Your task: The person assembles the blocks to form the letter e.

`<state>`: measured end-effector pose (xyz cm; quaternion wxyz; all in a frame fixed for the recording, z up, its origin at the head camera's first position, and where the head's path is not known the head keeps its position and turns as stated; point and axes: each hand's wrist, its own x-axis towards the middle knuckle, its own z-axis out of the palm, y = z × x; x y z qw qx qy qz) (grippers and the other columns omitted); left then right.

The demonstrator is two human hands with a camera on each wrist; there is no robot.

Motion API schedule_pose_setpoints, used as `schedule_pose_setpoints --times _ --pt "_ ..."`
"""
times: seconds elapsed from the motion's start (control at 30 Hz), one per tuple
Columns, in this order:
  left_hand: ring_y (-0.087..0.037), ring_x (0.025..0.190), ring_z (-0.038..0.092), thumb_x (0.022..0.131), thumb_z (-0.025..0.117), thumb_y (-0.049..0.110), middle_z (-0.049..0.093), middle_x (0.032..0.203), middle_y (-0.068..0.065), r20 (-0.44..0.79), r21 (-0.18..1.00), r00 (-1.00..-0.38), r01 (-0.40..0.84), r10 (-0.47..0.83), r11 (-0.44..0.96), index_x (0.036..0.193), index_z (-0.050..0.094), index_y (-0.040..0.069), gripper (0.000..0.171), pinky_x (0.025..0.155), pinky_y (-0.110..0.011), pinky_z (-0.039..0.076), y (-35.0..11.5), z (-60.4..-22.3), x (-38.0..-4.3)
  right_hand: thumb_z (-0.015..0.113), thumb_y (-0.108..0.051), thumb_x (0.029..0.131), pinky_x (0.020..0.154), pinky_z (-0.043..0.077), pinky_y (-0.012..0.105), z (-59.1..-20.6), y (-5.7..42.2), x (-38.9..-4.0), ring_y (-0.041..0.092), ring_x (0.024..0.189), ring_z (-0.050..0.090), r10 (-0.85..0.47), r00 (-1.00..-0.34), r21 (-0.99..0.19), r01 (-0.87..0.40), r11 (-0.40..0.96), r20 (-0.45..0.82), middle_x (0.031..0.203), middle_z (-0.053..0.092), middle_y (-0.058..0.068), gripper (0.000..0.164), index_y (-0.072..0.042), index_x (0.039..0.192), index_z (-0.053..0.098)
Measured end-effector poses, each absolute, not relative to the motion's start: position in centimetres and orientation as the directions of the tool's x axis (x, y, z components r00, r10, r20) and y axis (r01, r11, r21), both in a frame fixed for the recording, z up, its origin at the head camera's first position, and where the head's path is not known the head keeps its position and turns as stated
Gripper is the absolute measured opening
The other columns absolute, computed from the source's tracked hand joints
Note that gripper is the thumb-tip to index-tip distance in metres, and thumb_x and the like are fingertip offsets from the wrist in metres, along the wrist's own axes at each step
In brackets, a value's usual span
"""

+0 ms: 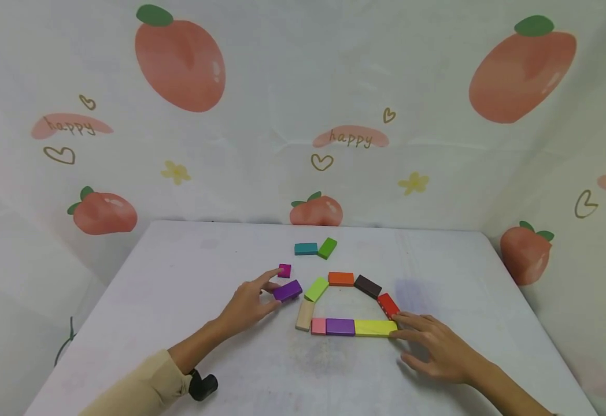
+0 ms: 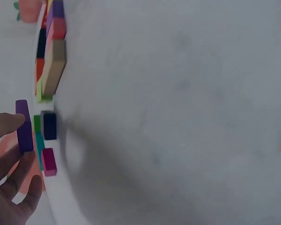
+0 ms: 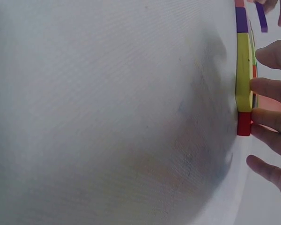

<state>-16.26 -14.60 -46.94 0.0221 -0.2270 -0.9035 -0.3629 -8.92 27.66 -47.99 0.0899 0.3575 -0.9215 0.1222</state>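
We find the held purple block (image 1: pixel 287 290) raised off the table, left of the block outline, its long axis running mainly left to right with the right end angled slightly far, toward the light green block (image 1: pixel 316 289). The left hand (image 1: pixel 244 307) has it clamped between thumb and fingers. The right hand (image 1: pixel 435 349) grips nothing: its fingers are spread, fingertips touching the right end of the yellow block (image 1: pixel 376 328) and the near end of the red block (image 1: pixel 388 306). We record the outline's near row, left to right, as pink block (image 1: pixel 318 326), second purple block (image 1: pixel 340 327) and yellow; a plain wooden block (image 1: pixel 305 315) and the light green one form the left side, with an orange block (image 1: pixel 341 279) far and a dark brown block (image 1: pixel 368 286) far right. Farther off lie a teal block (image 1: pixel 306 249) and a green block (image 1: pixel 327 248); a magenta block (image 1: pixel 284 270) sits near the left hand. We note a white table (image 1: pixel 204 254) with a grey-brown smudge near the outline and a bluish patch to its right. Behind stands a pale backdrop (image 1: pixel 266 75) printed with red fruit, hearts, yellow flowers and "happy".
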Motion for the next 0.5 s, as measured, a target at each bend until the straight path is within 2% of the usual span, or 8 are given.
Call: schedule_pose_setpoints --times 0.23,0.5 --pt "-0.022 0.105 0.068 0.081 0.082 0.009 0.074 0.110 -0.004 0.173 0.600 -0.884 0.445 0.435 0.665 0.145 0.050 0.011 0.072 0.095 -0.055 0.049 -15.0 -47.7 -14.2 0.083 -0.032 0.075 0.087 0.054 0.051 -48.1 27.7 -8.9 0.022 0.120 0.059 -0.633 -0.735 -0.164 -0.674 0.720 0.245 0.132 0.064 0.002 0.036 -0.029 0.110 0.075" --pt "-0.018 0.099 0.069 0.081 0.083 0.013 0.074 0.107 -0.003 0.103 0.576 -0.888 0.421 0.449 0.701 0.141 0.054 0.011 0.067 0.092 -0.046 0.054 -15.5 -48.1 -13.4 0.083 -0.031 0.075 0.087 0.054 0.050 -48.2 27.7 -9.0 0.022 0.120 0.059 -0.639 -0.723 -0.161 -0.686 0.710 0.262 0.132 0.064 0.002 0.037 -0.029 0.111 0.074"
